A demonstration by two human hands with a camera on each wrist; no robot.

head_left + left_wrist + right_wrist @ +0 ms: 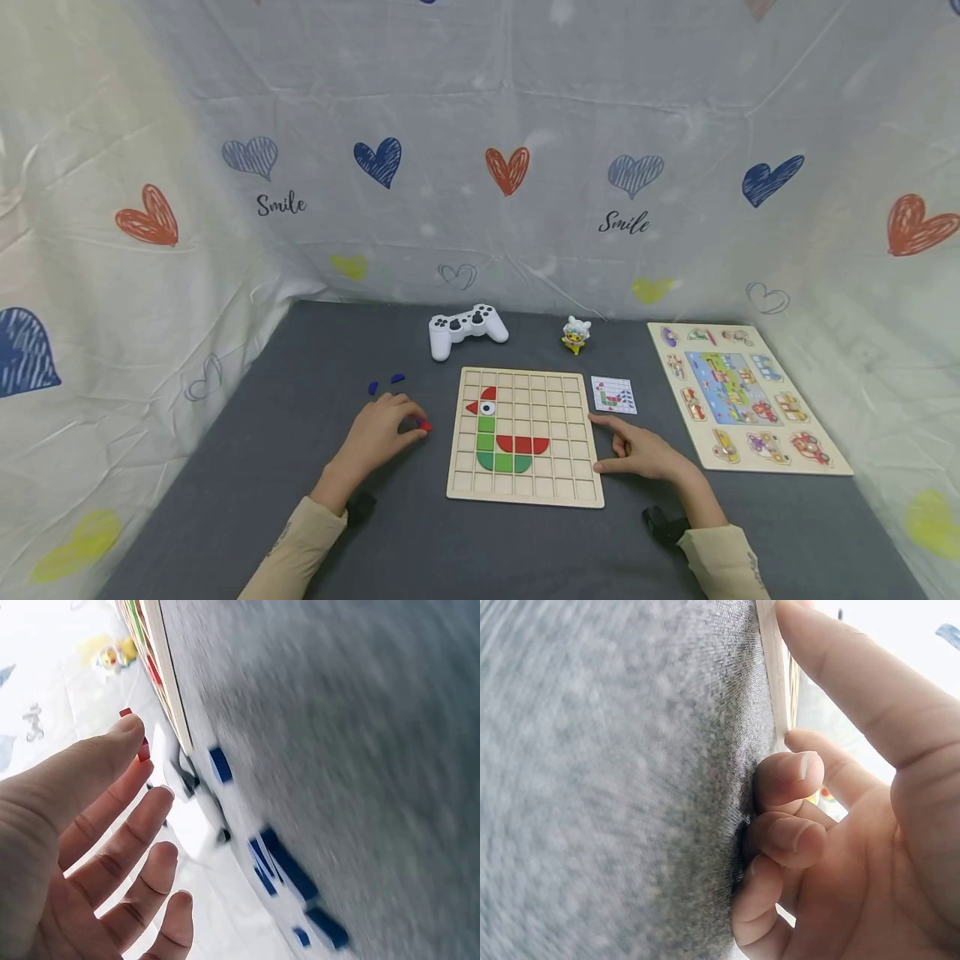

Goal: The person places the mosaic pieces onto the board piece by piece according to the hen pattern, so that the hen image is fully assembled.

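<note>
My left hand pinches a small red puzzle piece between thumb and index finger, over the cloth left of the wooden grid board. In the left wrist view the red piece shows at the fingertips, and the other fingers are loosely bent. The board carries red, green and white pieces laid out like a bird. My right hand touches the board's right edge with extended thumb and index finger; its other fingers are curled. Beyond the left hand lie blue pieces, several of them visible in the left wrist view.
A pattern card lies right of the board. Behind it stand a white game controller and a small figurine. A wooden picture puzzle is at the far right. A curtain with hearts borders the dark tabletop.
</note>
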